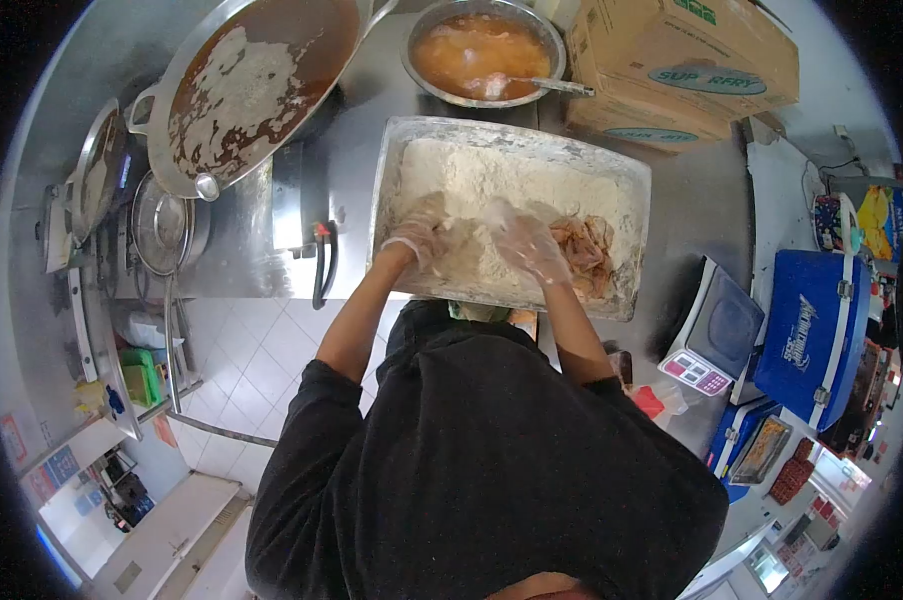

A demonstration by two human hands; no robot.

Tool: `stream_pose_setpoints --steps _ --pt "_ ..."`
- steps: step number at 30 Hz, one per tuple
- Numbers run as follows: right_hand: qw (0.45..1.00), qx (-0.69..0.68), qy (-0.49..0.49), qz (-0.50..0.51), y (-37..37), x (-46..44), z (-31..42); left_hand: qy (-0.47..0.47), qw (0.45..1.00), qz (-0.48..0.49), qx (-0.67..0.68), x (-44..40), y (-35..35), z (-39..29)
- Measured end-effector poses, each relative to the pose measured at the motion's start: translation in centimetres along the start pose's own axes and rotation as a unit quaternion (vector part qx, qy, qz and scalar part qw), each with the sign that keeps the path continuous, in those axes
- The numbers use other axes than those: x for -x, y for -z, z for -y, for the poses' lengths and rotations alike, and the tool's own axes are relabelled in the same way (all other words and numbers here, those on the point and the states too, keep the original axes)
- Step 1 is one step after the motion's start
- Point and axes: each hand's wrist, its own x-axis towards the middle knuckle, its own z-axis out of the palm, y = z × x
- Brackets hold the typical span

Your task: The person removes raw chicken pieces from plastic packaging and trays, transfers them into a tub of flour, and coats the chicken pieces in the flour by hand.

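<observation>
A rectangular metal tray [386, 150] in front of me holds a deep layer of pale flour [472, 170]. My left hand [419, 235], in a clear plastic glove, is in the flour at the tray's left side. Its fingers are floury and blurred, so what they hold, if anything, is hidden. Over the middle of the flour is my right hand [530, 243], also gloved, its fingers stretched out and slightly smeared by motion. Pieces of raw-looking meat [584, 255] lie in the flour just right of that hand.
Behind the tray stands a steel bowl [410, 62] of orange-brown liquid with a metal utensil [562, 86]. A large pan [162, 150] of foamy brown liquid is at upper left, beside a strainer [160, 225]. Cardboard boxes [672, 60], a digital scale [717, 325] and a blue cooler [807, 330] are rightward.
</observation>
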Motion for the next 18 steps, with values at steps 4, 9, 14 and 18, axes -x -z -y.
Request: stream_pose_setpoints --steps 4,9,14,18 --pt "0.976 0.159 -0.026 0.145 -2.4 -2.8 0.0 -0.008 0.994 -0.040 -0.098 -3.5 -2.9 -1.0" --pt "0.997 -0.007 -0.052 0.060 0.3 -1.9 -0.1 0.028 0.970 -0.057 0.236 0.1 0.7 -2.2" --pt "0.950 -0.244 -0.181 0.070 -1.4 -2.2 1.3 0.053 0.966 -0.120 0.222 -0.4 0.6 -7.6" --pt "0.884 -0.425 -0.193 0.035 0.3 -2.2 1.2 -0.003 0.960 -0.222 0.170 1.3 1.3 -11.5"
